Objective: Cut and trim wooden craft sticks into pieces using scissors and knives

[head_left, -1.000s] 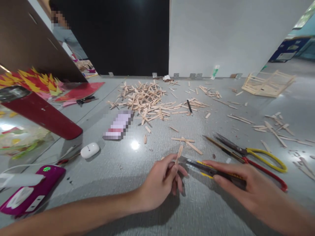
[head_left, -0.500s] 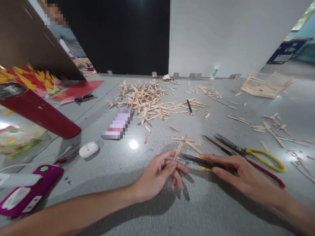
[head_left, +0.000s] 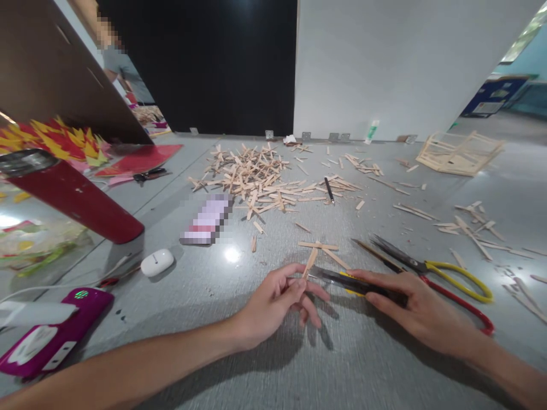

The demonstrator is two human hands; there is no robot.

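Observation:
My left hand pinches a short flat wooden stick between thumb and fingertips, its other fingers loosely spread. In my right hand is a utility knife with a black and yellow body, fingers closed round it. The knife's extended blade points left and its tip meets the stick near my left fingertips. Just beyond lie a few loose wooden sticks. To the right of the knife rest scissors with one yellow and one red handle.
A heap of wooden sticks spreads across the table's middle. A black pen, a phone, a white case, a red flask and a purple device lie around. A wooden stick frame stands at far right.
The view has shifted slightly. Both hands stay nearly in place, with the knife blade still against the stick.

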